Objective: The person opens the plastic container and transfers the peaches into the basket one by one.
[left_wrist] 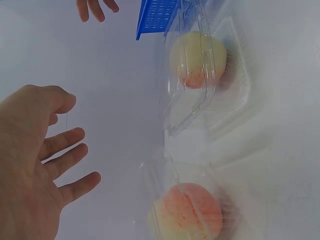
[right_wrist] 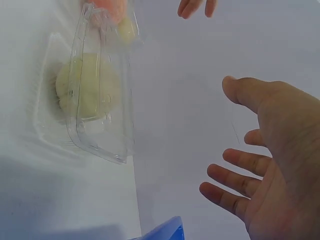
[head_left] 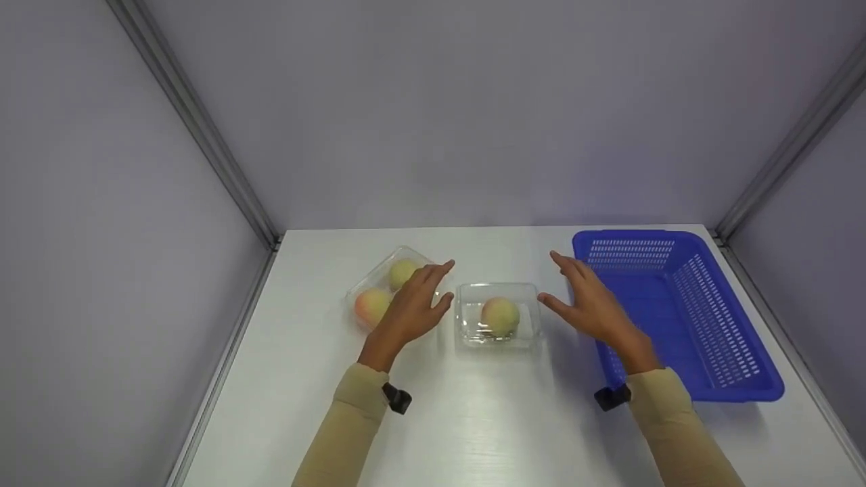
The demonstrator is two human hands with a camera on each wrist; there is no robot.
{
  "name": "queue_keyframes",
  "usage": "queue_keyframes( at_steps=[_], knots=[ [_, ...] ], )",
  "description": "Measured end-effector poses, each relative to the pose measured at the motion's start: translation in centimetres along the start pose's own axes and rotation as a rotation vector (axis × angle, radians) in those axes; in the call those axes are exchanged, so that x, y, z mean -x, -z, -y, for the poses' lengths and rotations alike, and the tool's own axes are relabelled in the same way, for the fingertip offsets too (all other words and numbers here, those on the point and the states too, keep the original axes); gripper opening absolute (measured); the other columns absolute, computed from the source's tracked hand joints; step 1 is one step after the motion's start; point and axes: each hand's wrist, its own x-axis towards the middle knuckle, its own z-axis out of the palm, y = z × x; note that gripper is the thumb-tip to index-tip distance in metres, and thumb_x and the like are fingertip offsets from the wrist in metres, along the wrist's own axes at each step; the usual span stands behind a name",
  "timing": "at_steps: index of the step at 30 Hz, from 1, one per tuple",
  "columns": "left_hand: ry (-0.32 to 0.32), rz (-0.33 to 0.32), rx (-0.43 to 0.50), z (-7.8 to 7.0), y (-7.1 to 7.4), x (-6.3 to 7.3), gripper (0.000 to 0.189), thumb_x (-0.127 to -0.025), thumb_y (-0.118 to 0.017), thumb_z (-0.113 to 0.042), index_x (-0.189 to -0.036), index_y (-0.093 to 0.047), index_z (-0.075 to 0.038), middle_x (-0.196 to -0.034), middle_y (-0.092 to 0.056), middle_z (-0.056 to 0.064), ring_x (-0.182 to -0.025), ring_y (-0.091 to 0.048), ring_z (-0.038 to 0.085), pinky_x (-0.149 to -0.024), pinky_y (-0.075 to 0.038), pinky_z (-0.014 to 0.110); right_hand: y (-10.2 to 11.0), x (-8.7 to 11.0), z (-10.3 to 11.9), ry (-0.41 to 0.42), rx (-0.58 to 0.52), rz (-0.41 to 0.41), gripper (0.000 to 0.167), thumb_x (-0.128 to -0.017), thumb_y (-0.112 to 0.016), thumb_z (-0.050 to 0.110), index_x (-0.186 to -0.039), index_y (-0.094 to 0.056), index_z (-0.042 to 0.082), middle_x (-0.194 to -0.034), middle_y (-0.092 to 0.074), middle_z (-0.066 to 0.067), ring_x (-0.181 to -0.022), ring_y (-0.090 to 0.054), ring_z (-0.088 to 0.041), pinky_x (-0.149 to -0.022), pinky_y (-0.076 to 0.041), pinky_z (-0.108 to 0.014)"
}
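Observation:
A clear plastic clamshell box (head_left: pixel 526 331) sits mid-table with one yellow-pink peach (head_left: pixel 500 316) inside. To its left, at an angle, lies a second clear box (head_left: pixel 379 272) with two visible peaches, one yellow (head_left: pixel 402 272) and one pinker (head_left: pixel 372 306). My left hand (head_left: pixel 416 304) hovers over the right side of that second box, fingers spread and holding nothing; it hides part of the box. On the other side of the middle box, my right hand (head_left: pixel 592 304) is raised in the air, thumb and fingers apart, touching nothing.
A blue plastic basket (head_left: pixel 676 394) with perforated sides stands at the right of the white table (head_left: pixel 473 433), its near-left rim partly behind my right forearm. Grey walls (head_left: pixel 433 135) enclose the table at the back and both sides.

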Motion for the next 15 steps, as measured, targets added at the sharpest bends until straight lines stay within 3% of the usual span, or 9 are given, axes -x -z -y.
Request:
queue_keyframes(
  at_steps=[15],
  knots=[
    [0.075, -0.015, 0.109, -0.3, -2.3, 0.2, 0.051, -0.110, -0.059, -0.024, -0.159, -0.048, -0.014, -0.144, -0.062, 0.007, -0.138, -0.057, 0.026, -0.112, -0.054, 0.046, -2.5, 0.1, -0.7, -0.034, -0.157, -0.042, 0.076, -0.104, -0.071, 0.024, -0.165, -0.031, 0.003, -0.163, -0.042, -0.026, -0.142, -0.050, -0.048, -0.112, -0.049, -0.064]
  ],
)
